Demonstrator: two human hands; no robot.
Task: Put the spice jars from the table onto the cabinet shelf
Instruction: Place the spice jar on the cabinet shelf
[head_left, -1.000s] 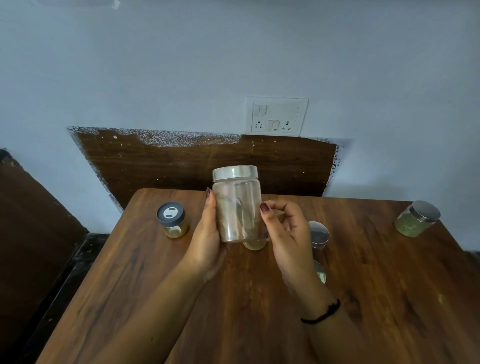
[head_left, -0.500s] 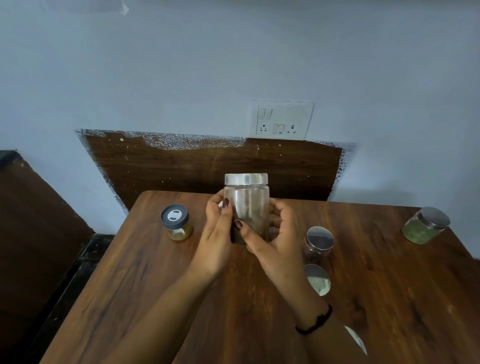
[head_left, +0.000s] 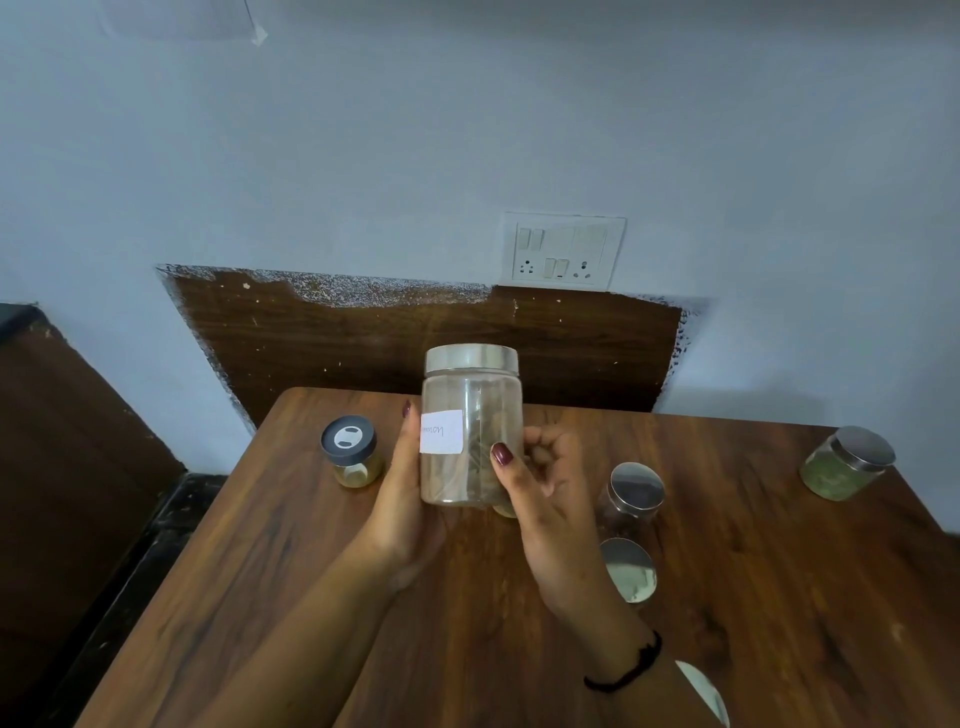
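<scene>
A dark-lidded jar (head_left: 352, 452) stands on the tabletop (head_left: 249, 582) beside the left hand (head_left: 402, 504), which with the right hand (head_left: 545, 499) grips a tall labelled jar (head_left: 470, 431) upright (steel lid on), a green-filled jar (head_left: 844, 462) far right.

Setting: domestic rm, prob. home kitchen/dining corner.
Evidence: wood-laminate surface (head_left: 779, 649) w/ small spice storage: dark-lidded jar (head_left: 352, 452), steel-lidded jar (head_left: 631, 493), green-filled jar (head_left: 844, 465), labelled jar (head_left: 470, 431) w/ hand-written paper tag. Pale blue painted wall (head_left: 467, 130) w/ household switch-and-socket plate (head_left: 563, 252). Brown laminate panel (head_left: 363, 343) behind surface, paint overspray along top edge.
</scene>
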